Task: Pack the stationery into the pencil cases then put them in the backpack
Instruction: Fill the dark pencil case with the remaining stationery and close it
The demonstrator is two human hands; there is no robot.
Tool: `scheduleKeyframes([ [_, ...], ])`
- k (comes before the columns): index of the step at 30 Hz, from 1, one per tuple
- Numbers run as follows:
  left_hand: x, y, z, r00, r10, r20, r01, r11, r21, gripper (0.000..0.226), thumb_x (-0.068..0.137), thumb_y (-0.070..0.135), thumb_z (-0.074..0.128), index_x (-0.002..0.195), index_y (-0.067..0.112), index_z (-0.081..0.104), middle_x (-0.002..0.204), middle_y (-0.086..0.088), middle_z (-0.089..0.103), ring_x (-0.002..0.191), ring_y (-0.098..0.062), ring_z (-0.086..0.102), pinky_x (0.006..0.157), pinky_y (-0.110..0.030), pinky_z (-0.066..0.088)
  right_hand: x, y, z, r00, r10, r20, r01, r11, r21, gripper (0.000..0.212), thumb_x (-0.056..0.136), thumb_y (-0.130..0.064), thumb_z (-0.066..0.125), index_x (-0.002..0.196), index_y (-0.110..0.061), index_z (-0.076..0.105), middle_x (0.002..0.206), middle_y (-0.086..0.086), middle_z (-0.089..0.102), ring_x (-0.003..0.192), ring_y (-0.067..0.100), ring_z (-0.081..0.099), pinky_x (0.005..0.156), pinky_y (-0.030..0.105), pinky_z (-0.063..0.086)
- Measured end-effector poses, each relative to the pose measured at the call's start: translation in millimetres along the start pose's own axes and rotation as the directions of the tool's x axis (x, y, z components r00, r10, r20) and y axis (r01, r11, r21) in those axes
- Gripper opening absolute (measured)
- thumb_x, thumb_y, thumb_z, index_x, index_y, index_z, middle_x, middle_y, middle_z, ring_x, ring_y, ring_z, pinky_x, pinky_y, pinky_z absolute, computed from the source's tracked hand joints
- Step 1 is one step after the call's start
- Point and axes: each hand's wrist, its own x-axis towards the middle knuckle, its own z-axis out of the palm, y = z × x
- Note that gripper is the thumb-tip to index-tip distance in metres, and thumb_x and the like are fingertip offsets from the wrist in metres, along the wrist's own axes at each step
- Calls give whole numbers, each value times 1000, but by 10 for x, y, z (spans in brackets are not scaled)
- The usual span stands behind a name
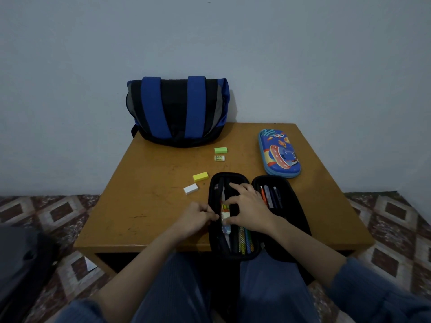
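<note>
A black pencil case (285, 183) lies open at the table's near edge, with pens in its right half and pencils and a ruler-like item in its left half. My left hand (194, 219) pinches the case's left rim. My right hand (247, 209) rests in the left half with fingers spread over the contents. A blue cartoon pencil case (278, 153) lies shut at the right. Green (220, 150), small white printed (219, 158), yellow (200, 176) and white (190, 189) erasers lie loose on the table. A blue and black backpack (178, 110) stands at the back against the wall.
The small wooden table (144, 206) stands on a patterned floor (396, 220), against a plain wall. A dark object (21, 264) lies on the floor at the left. My knees are under the table's near edge.
</note>
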Motion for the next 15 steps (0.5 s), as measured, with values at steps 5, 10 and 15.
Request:
scheduleKeyframes([
  [5, 6, -27, 3, 1000, 18, 3, -18, 1000, -14, 25, 87, 9, 60, 64, 13, 56, 65, 0, 52, 62, -8, 46, 53, -12, 35, -108, -15, 46, 999, -38, 30, 37, 999, 39, 59, 70, -44, 75, 122, -22, 58, 156, -2, 16, 142, 22, 8, 113, 48, 19],
  [10, 20, -68, -3, 998, 58, 3, -58, 998, -20, 26, 87, 11, 61, 62, 14, 56, 65, 1, 54, 62, -6, 49, 52, -6, 37, -146, -34, 37, 999, -30, 43, 26, 996, 85, 54, 69, -40, 77, 117, -22, 60, 154, -1, 19, 142, 22, 10, 114, 45, 19],
  [15, 36, -106, -150, 990, 62, -126, -64, 998, -14, 23, 92, 20, 56, 71, 14, 59, 68, -1, 54, 60, -6, 48, 59, -15, 39, -52, 5, -132, 996, 12, -83, 4, 981, 192, 32, 81, -29, 70, 110, -19, 64, 146, 0, 35, 136, 19, 28, 108, 34, 26],
])
